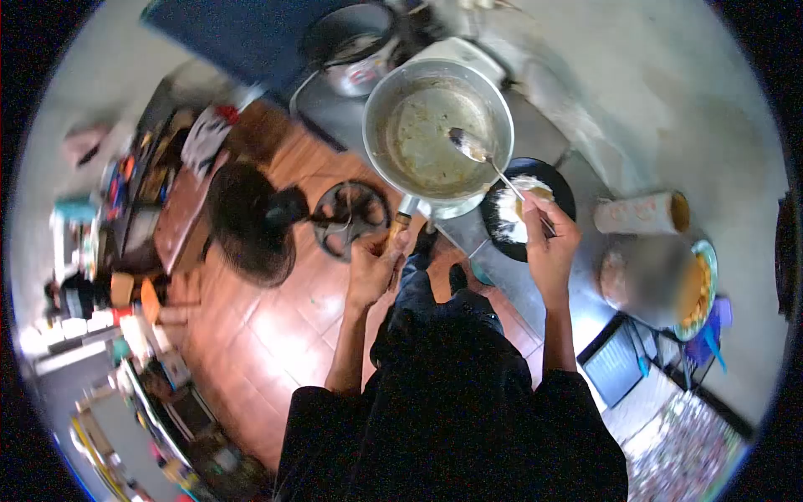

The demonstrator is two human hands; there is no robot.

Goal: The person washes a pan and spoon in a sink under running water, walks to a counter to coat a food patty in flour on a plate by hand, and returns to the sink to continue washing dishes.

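A: Left hand?
B: Closed round the wooden handle of the metal pot. Pot held tilted just beyond the fingers, inside smeared with a thin brownish residue.

A: Right hand?
B: Pinched shut on the stem of a metal spoon. Bowl of the spoon reaching up and away from the hand, inside the pot near its rim.

A: Directly next to the right hand?
B: Black plate with white rice, just under the knuckles and the pot's lower edge.

A: Farther out from the right hand?
B: Rolled pale packet lying on its side; past it a blurred round dish with yellowish food.

A: Out from the left hand?
B: Black burner ring close beside; floor fan beyond it; second pot well past the held one.
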